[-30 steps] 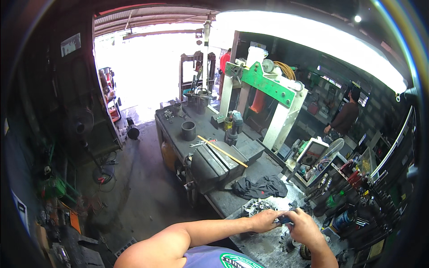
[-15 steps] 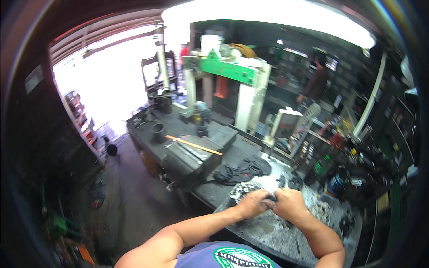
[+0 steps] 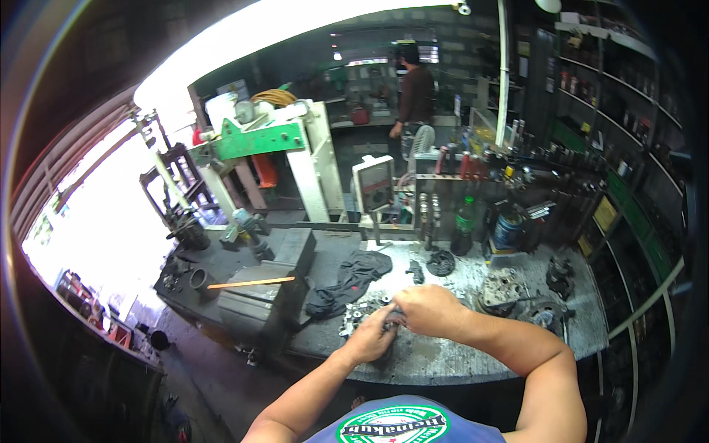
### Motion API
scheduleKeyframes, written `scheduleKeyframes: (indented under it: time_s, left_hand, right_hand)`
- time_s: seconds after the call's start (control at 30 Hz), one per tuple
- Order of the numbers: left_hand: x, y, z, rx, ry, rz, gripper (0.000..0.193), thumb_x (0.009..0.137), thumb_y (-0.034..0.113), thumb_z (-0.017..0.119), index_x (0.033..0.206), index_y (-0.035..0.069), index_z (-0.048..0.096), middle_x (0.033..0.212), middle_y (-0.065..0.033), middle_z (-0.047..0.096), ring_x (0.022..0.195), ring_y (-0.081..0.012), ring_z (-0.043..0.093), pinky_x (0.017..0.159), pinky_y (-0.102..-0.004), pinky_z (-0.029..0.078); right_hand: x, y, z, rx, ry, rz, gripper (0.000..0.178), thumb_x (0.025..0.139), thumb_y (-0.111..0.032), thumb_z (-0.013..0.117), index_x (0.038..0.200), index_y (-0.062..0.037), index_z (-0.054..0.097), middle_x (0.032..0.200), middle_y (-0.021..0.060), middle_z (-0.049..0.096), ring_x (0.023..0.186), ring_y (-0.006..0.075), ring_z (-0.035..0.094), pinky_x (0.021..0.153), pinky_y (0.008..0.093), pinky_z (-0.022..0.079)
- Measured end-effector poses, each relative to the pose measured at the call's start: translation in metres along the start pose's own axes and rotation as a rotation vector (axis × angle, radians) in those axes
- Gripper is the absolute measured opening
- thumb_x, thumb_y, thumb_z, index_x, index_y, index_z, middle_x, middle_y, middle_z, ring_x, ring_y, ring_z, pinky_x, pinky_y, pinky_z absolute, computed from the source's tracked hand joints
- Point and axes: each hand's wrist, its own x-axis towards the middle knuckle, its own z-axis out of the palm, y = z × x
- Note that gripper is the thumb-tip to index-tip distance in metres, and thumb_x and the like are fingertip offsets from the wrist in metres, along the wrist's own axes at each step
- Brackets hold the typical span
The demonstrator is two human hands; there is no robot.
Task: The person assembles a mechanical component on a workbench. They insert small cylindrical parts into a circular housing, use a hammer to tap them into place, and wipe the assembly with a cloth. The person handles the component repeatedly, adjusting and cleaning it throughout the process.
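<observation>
My left hand (image 3: 371,338) and my right hand (image 3: 432,310) meet over the near part of the workbench (image 3: 436,365). The left fingers are closed around a small dark, roundish part (image 3: 396,317), mostly covered by the hands. From above, my right hand curls over the same spot; its fingertips are hidden, so what they grip does not show. Just behind the left hand lies a pale metal casting (image 3: 356,317) with holes. A crumpled dark cloth (image 3: 347,284) rests beyond it. Two small black parts, one of them round (image 3: 441,262), lie farther back.
A vise-like steel block (image 3: 255,303) with an orange stick (image 3: 251,282) across it stands at left. More castings (image 3: 502,289) sit at right. Behind are a green bottle (image 3: 464,225), a blue can (image 3: 507,230) and a green-and-white press frame (image 3: 262,140). Another person (image 3: 416,96) stands at the back.
The view has swung to the right, so the bench's right side and the shelves show more. My hands stay together around the dark part, the right one now more over the top.
</observation>
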Motion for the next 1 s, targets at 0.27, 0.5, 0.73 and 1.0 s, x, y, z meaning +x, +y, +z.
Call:
scheduleKeyframes:
  time_s: [0.27,0.5,0.73,1.0]
  left_hand:
    - [0.003,0.0,0.005,0.009,0.095,-0.051,0.043,0.103,0.016,0.078,0.141,0.0,0.066,0.122,-0.0271,0.077,0.116,-0.048,0.074,0.1,-0.0525,0.059]
    - [0.006,-0.007,0.013,0.052,0.145,0.08,0.041,0.099,0.011,0.08,0.137,0.001,0.07,0.122,-0.0239,0.075,0.12,-0.0453,0.07,0.104,-0.0513,0.056]
    - [0.008,-0.012,0.015,0.013,0.204,0.222,0.041,0.098,0.011,0.081,0.136,0.001,0.069,0.126,-0.0241,0.075,0.12,-0.0454,0.072,0.106,-0.0501,0.057]
    - [0.011,-0.011,0.01,-0.044,0.144,0.121,0.052,0.1,0.02,0.083,0.147,0.005,0.065,0.13,-0.0239,0.077,0.123,-0.0436,0.074,0.11,-0.0485,0.057]
  right_hand:
    - [-0.001,0.001,-0.011,0.065,0.086,-0.045,0.052,0.103,-0.056,0.075,0.093,-0.005,0.078,0.087,0.0174,0.079,0.078,0.0386,0.08,0.072,0.0498,0.064]
    - [-0.002,-0.003,-0.015,-0.077,-0.135,0.028,0.045,0.1,-0.045,0.083,0.114,-0.0029,0.074,0.104,0.0181,0.074,0.093,0.0406,0.079,0.078,0.0496,0.065]
    - [0.004,0.001,-0.014,-0.087,-0.176,0.183,0.035,0.095,-0.034,0.09,0.113,-0.0068,0.077,0.1,0.0191,0.074,0.095,0.0423,0.077,0.082,0.0527,0.063]
    - [0.003,-0.001,-0.014,-0.08,-0.053,0.154,0.051,0.099,-0.052,0.083,0.096,-0.002,0.077,0.084,0.0226,0.078,0.081,0.0447,0.079,0.073,0.0543,0.063]
